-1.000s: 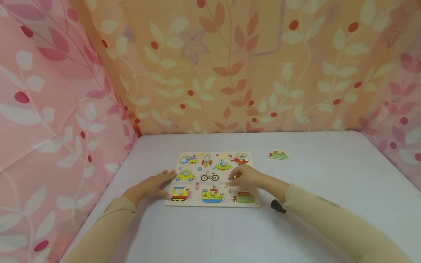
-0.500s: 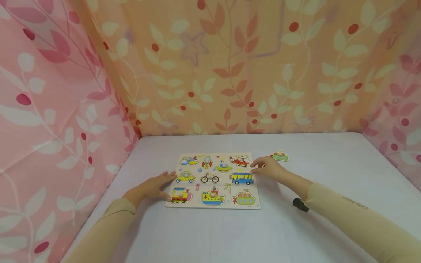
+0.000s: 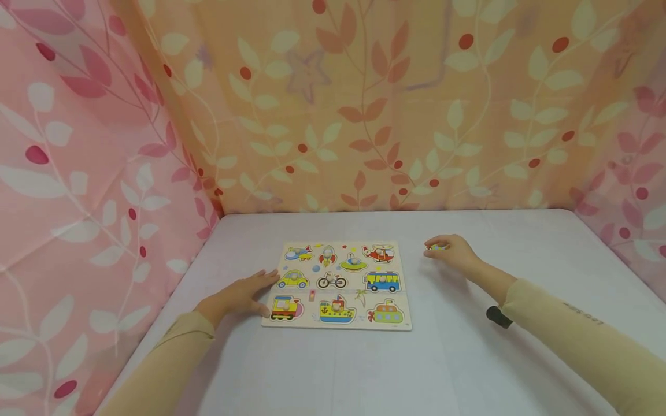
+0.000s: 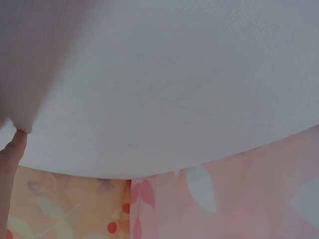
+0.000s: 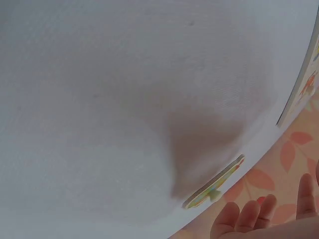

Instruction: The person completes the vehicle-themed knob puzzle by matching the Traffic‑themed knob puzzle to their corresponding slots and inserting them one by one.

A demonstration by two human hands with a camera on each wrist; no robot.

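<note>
A wooden peg puzzle board (image 3: 312, 325) with several vehicle pieces lies on the table. My left hand (image 3: 240, 296) rests at its left edge, fingers extended and thumb near the lower corner; one fingertip (image 4: 21, 133) shows in the left wrist view. My right hand (image 3: 454, 253) is over the submarine piece (image 3: 440, 247), which it partly covers in the head view. In the right wrist view the piece (image 5: 214, 185) lies flat with its wooden knob up, and the fingers (image 5: 247, 219) and thumb are spread apart beyond it. The board's bottom-right submarine recess (image 3: 386, 312) has no knob.
A white cloth (image 3: 333, 370) covers the table. Floral curtains (image 3: 333, 115) stand along its back and sides. A black object (image 3: 498, 316) is at my right wrist, by the sleeve.
My right hand has moved from the bus piece on the board out to the right, over the submarine piece. The bus now sits in its recess. My left hand has stayed in place.
</note>
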